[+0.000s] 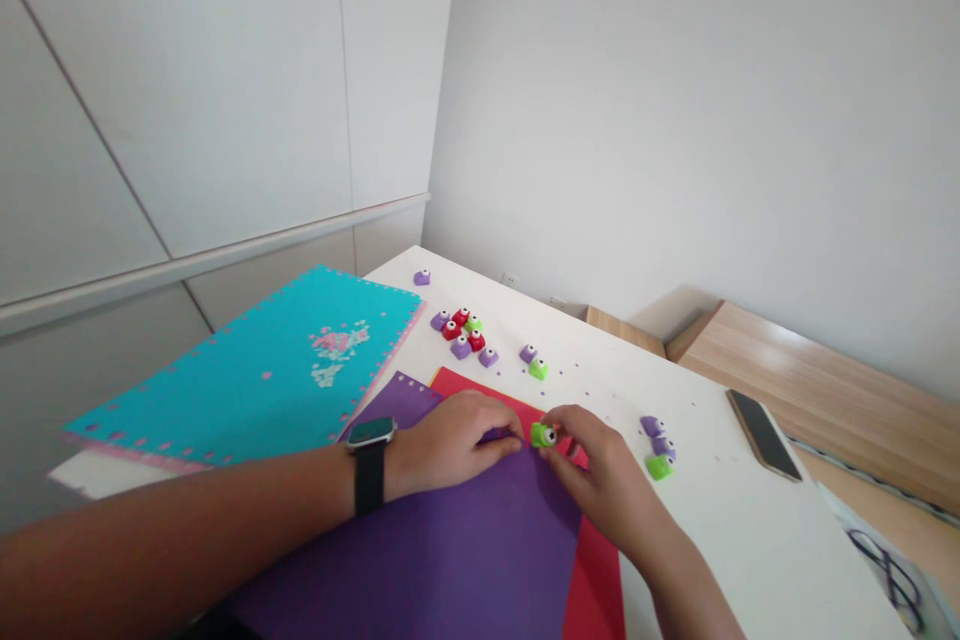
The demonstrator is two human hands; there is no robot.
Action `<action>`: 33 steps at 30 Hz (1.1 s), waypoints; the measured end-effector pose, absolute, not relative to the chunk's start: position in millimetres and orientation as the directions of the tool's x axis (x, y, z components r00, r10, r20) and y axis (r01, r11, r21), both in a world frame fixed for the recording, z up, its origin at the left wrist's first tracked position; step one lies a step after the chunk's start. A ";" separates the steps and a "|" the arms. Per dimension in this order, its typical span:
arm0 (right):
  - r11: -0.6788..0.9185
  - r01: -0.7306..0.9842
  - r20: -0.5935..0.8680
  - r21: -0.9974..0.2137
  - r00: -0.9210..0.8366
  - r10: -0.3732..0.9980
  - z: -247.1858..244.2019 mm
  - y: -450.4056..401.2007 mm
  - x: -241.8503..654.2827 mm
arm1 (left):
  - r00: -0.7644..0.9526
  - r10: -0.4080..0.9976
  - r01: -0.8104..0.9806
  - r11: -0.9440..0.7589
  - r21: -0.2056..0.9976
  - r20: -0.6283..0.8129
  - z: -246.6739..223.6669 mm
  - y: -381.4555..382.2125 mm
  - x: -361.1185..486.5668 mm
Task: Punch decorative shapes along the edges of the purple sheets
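Paper (480,545), purple, likely light, floppy, easily creased; best held by edge. Left grip (454,440) pinching edge; right grip (604,468) pinching green punch (539,435), likely stiff.

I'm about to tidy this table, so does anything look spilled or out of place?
Yes. Small purple bits lie scattered loose on the table, while pink and pale bits sit heaped on the blue sheet, like unswept scraps. The purple sheet also lies askew over the red sheet, which sticks out beyond it.
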State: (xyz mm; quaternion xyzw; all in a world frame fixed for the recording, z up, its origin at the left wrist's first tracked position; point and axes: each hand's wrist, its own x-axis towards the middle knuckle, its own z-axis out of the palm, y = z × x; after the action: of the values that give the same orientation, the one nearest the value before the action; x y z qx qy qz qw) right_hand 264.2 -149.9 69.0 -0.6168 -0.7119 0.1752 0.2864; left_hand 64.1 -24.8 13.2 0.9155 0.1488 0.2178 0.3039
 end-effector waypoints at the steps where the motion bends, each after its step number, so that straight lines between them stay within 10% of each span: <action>1: 0.180 0.769 0.188 -0.614 -0.078 0.979 68.3 -150.6 262.5 | 0.860 0.409 0.144 -0.769 0.623 0.305 13.5 -25.1 64.5; 33: 0.231 0.687 0.233 -0.690 -0.091 0.968 56.6 -152.6 274.7 | 0.846 0.441 0.148 -0.734 0.663 0.299 16.1 -29.0 68.1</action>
State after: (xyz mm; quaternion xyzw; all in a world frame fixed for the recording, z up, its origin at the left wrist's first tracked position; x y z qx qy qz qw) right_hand 274.7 -152.6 56.6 -0.5840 -0.7083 0.2089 0.3370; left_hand 68.1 -29.0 16.1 0.9036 0.1629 0.2246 0.3265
